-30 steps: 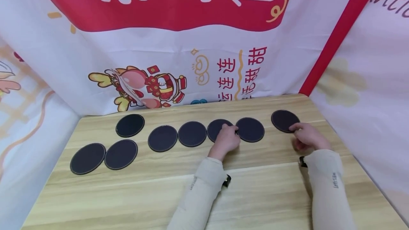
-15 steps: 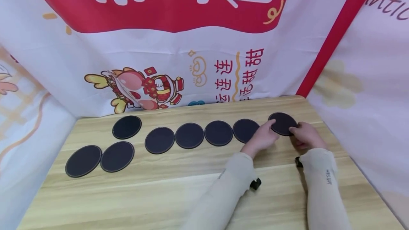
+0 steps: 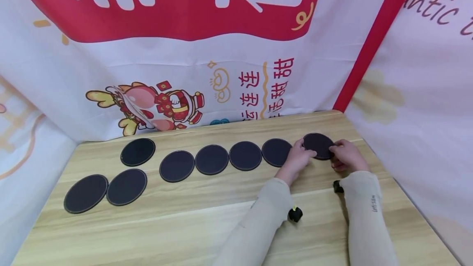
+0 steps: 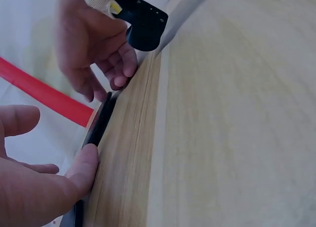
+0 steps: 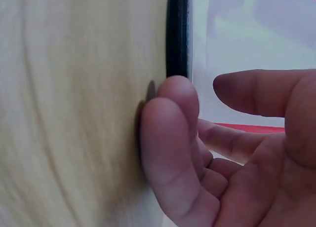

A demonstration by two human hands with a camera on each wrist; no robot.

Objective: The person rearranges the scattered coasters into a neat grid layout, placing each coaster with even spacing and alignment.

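A round black coaster (image 3: 318,146) with a thin light ring near its rim lies at the right end of a row. My left hand (image 3: 297,158) holds its left and near edge, with the thumb (image 4: 85,164) against the rim in the left wrist view. From the right, my right hand (image 3: 349,156) grips the opposite edge. In the right wrist view, bent fingers (image 5: 165,133) meet the coaster's edge (image 5: 177,37) at the tabletop. Just left lies another coaster (image 3: 276,152), partly covered by my left hand. How the right fingertips sit under the coaster is hidden.
More matching coasters continue the row leftward, such as one coaster (image 3: 245,156). At the far left are three others, including a coaster (image 3: 138,152) set farther back. The wooden tabletop (image 3: 166,225) has a seam. A printed cloth (image 3: 221,48) rises behind it.
My left hand has moved right, from the row's coasters to the rightmost coaster. My right hand has stayed at that coaster's right edge. The head view has shifted slightly.
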